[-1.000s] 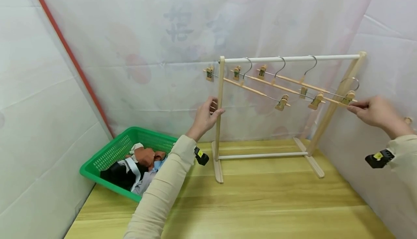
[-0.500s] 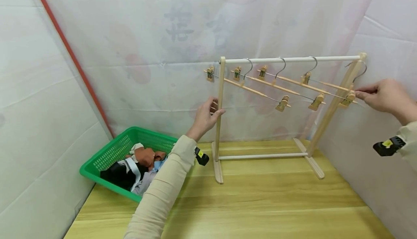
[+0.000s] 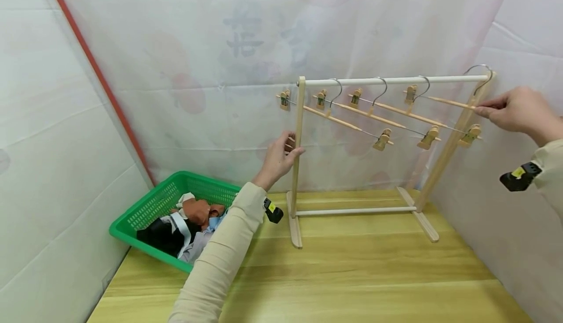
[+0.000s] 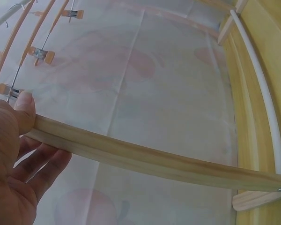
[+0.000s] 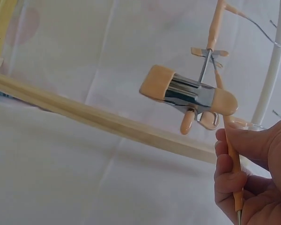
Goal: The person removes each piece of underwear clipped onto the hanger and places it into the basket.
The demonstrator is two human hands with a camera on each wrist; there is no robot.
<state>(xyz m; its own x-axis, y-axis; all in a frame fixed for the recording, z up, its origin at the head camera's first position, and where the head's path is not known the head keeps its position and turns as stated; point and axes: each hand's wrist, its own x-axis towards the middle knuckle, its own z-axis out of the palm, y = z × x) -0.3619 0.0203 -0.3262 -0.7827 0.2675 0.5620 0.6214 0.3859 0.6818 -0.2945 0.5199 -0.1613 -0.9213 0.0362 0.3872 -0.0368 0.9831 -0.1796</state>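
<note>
A wooden garment rack (image 3: 360, 210) with a white top rail (image 3: 352, 82) stands on the table. My left hand (image 3: 280, 159) holds its left post (image 4: 145, 154), thumb on one side and fingers on the other. In the head view, my right hand (image 3: 521, 110) pinches the bar of a clip hanger (image 3: 450, 102) at the rail's right end. That hanger's metal hook (image 3: 479, 69) is level with the rail; whether it rests on it I cannot tell. In the right wrist view, thumb and fingers wrap the orange bar (image 5: 234, 164), next to another hanger's clip (image 5: 187, 91).
Three more clip hangers hang along the rail, such as the leftmost hanger (image 3: 332, 118). A green basket (image 3: 132, 237) of folded cloth pieces (image 3: 195, 210) stands at the left. Fabric walls (image 3: 198, 34) close in the back and sides of the wooden table (image 3: 352, 274).
My right hand has risen with the clip hanger, bringing its hook from below the rail up to rail height. The left hand stays on the post.
</note>
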